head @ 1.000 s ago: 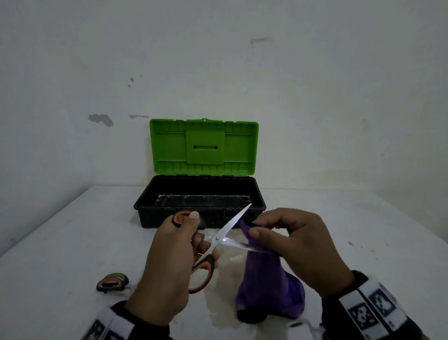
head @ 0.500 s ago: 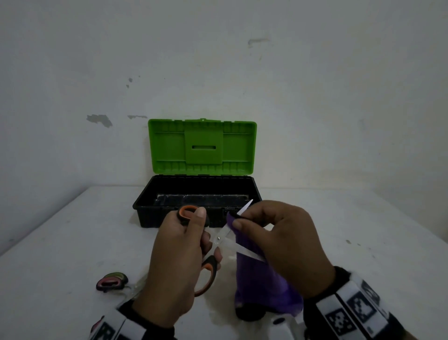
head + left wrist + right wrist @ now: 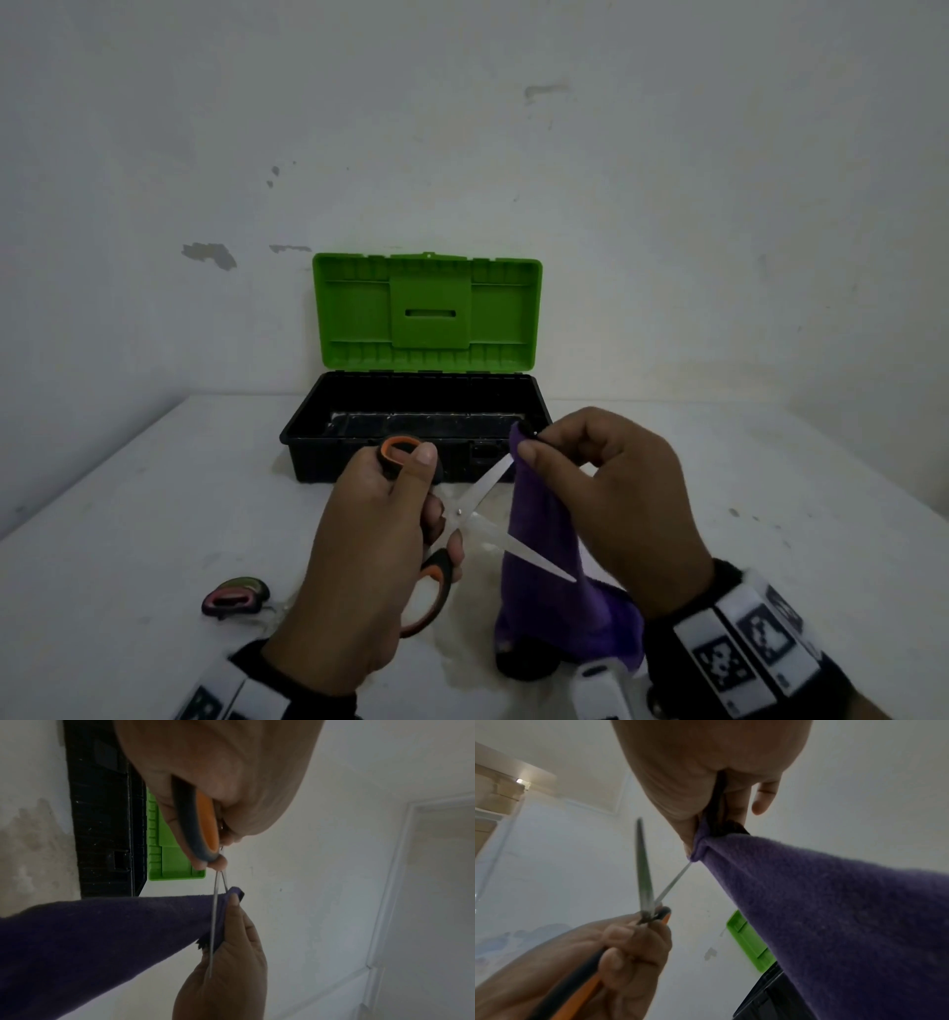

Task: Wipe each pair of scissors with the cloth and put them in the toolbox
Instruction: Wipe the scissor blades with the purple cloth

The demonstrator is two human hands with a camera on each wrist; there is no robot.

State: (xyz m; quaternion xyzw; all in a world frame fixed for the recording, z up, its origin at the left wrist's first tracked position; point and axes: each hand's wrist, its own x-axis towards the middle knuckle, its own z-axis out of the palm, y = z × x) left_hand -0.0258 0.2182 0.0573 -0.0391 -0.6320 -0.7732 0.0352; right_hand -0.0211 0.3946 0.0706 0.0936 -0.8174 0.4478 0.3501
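Note:
My left hand [image 3: 380, 555] grips the orange-and-black handles of a pair of scissors [image 3: 464, 506] whose blades are spread apart. My right hand [image 3: 601, 493] pinches a purple cloth [image 3: 544, 580] around the tip of the upper blade, and the cloth hangs down to the table. The lower blade points right, in front of the cloth. In the right wrist view the cloth [image 3: 834, 912] is bunched at my fingertips over the blade [image 3: 672, 882]. The toolbox [image 3: 308, 437], black with a raised green lid [image 3: 426, 313], stands open just behind my hands.
A second pair of scissors, with a pink and green handle [image 3: 233, 596], lies on the white table [image 3: 128, 514] at the front left. A white wall rises right behind the toolbox. A dark item [image 3: 524, 663] sits under the cloth's hanging end.
My right hand moved with the cloth from the lower blade up to the tip of the upper blade. The left hand kept its grip and the scissors stayed spread.

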